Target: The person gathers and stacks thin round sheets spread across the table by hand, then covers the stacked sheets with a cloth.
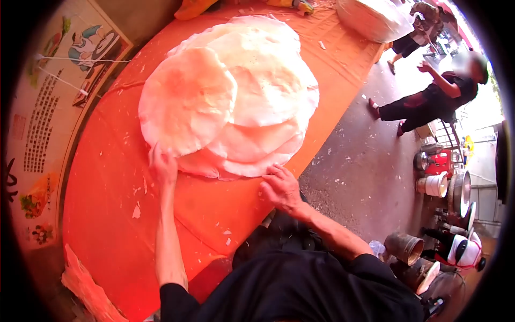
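A pile of large, thin, round flatbreads [263, 96] lies on the orange-red covered table [107, 214]. One round flatbread [188, 102] rests on the pile's left side and overhangs it. At that flatbread's near edge is my left hand [162, 165], with its fingers closed on the rim; the fingertips are slightly blurred. My right hand [281, 188] is by the near right edge of the pile, its fingers bent and apart, with the fingertips close to the lower sheets. Nothing shows in its grasp.
White crumbs [137, 210] are scattered over the cover. A white covered bundle [375, 19] stands at the far end. An illustrated board [48, 118] borders the left side. To the right, a person in dark clothes [440, 99] stands on the floor beyond pots and buckets [433, 185].
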Tool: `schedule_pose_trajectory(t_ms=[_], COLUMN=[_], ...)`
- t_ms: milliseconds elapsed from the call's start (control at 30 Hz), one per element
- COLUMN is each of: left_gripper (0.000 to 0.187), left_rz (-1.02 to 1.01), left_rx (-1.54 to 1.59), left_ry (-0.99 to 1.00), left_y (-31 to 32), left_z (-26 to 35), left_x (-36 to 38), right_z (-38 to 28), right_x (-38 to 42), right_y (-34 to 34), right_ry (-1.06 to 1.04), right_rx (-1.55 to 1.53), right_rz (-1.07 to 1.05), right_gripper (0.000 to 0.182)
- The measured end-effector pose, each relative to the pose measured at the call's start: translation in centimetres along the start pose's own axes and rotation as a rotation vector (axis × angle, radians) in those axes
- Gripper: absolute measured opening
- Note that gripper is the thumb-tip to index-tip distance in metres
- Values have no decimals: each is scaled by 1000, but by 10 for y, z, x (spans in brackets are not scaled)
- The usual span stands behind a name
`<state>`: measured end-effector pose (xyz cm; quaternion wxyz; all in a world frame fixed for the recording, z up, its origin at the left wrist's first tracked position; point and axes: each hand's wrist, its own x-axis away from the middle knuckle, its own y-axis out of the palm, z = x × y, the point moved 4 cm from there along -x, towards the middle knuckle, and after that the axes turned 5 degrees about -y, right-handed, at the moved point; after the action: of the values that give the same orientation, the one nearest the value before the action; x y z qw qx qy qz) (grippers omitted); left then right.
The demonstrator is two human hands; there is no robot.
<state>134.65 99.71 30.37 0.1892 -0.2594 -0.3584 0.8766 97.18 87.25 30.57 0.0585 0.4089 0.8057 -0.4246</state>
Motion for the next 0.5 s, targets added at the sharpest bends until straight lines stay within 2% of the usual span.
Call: schedule_pose_trajectory(t_ms=[33, 67, 100, 133, 167, 233, 300, 333, 367, 467, 500], left_gripper=[45, 46, 50, 52, 53, 55, 56, 55, 55, 54, 54], left_rz=[0, 59, 21, 33, 43, 63, 83, 86, 87, 109, 120], left_rx=[-78, -141, -140, -180, -221, -355, -552, -517, -532, -581, -582], left_ry=[-78, -116, -249, -230, -214, -198, -202, -239, -219, -170, -167], left_y=[-17, -20, -18, -15, -12, 1, 9, 9, 9, 8, 9], left_z=[3, -26, -54, -64, -71, -68, -56, -57, -57, -61, -61], left_x=[15, 31, 44, 57, 69, 79, 83, 81, 80, 81, 81], right_z=[9, 21, 49, 84, 106, 182, 255, 284, 322, 359, 376], right_x=[-12, -21, -34, -55, -90, -148, -210, -240, -262, -331, -353], right_y=[-20, -37, -53, -72, -92, -109, -115, -113, -104, -85, -82], right_ry=[307, 613, 576, 536, 530, 721, 820, 948, 941, 1143, 1117], right_rx=[-227, -456, -366, -276, -423, -792, -833, -847, -950, -924, -851], right_rz=[21, 38, 104, 170, 258, 372, 387, 362, 316, 259, 228], right_gripper=[19, 16, 17, 19, 23, 33, 35, 39, 45, 53, 54])
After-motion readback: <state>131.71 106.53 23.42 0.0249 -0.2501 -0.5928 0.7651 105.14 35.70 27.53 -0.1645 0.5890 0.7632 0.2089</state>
